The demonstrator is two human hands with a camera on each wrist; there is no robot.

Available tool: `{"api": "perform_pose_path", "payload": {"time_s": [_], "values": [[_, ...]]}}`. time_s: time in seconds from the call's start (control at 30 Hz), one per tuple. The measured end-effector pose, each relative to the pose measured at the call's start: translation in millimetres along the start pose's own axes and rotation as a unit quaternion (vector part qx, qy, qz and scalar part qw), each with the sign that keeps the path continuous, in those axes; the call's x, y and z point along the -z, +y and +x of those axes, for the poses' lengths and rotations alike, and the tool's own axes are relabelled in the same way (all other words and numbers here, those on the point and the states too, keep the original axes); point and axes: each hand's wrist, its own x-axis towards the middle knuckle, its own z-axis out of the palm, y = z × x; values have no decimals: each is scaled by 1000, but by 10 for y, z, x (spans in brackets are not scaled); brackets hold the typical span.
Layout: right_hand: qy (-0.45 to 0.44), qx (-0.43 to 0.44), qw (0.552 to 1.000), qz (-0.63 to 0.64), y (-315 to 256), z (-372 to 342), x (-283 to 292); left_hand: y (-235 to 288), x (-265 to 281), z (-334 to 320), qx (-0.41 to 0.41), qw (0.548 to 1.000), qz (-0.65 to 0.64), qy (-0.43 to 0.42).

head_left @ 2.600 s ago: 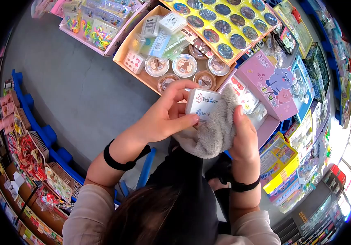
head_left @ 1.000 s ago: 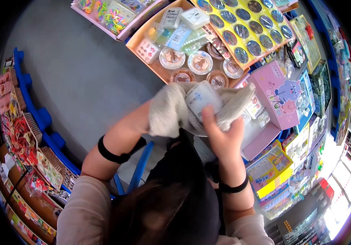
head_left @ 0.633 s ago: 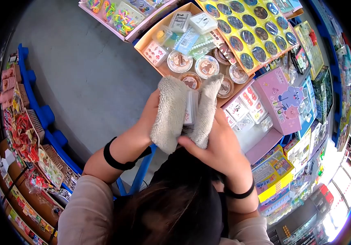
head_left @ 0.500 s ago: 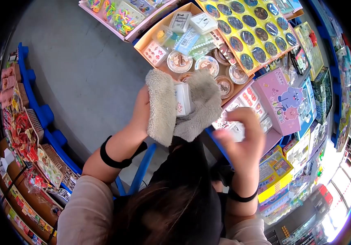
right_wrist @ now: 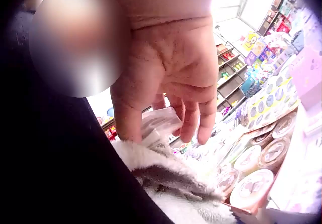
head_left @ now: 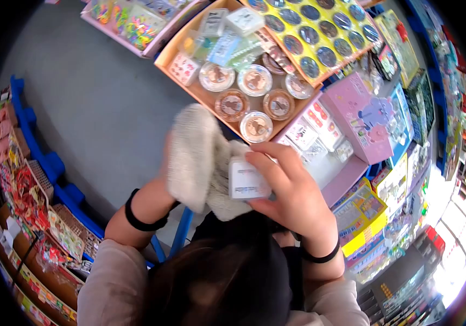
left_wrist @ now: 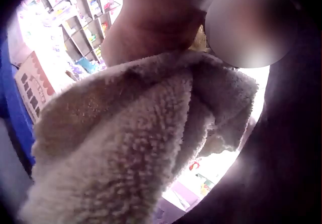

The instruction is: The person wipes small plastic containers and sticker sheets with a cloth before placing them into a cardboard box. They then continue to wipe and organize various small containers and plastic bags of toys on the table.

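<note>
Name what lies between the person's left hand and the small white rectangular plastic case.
A fluffy light-grey cloth fills that stretch up to the white case, as the head view shows.

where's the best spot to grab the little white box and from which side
By two opposite edges, likely coming from the person's right: the white box is flat with straight sides, and the gray cloth crowds its left. The right hand pinches it that way, thumb at the near edge, fingers at the far, leaving most of the lettered face uncovered.
</note>
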Motion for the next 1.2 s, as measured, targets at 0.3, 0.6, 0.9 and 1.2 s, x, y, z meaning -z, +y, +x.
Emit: {"api": "perform_pose_path", "payload": {"time_s": [0.3, 0.6, 0.9, 1.2], "values": [[143, -355, 872, -304, 886, -1278, 121, 32, 175, 0, 109, 924, -361, 64], [137, -444, 871, -160, 1347, -1381, -308, -164, 209, 25, 91, 930, -353, 40], [74, -491, 857, -133, 1322, -1410, -223, -203, 221, 28, 118, 914, -381, 80], [166, -393, 900, -91, 1362, -1293, -243, -80, 191, 11, 83, 968, -222, 87]]}}
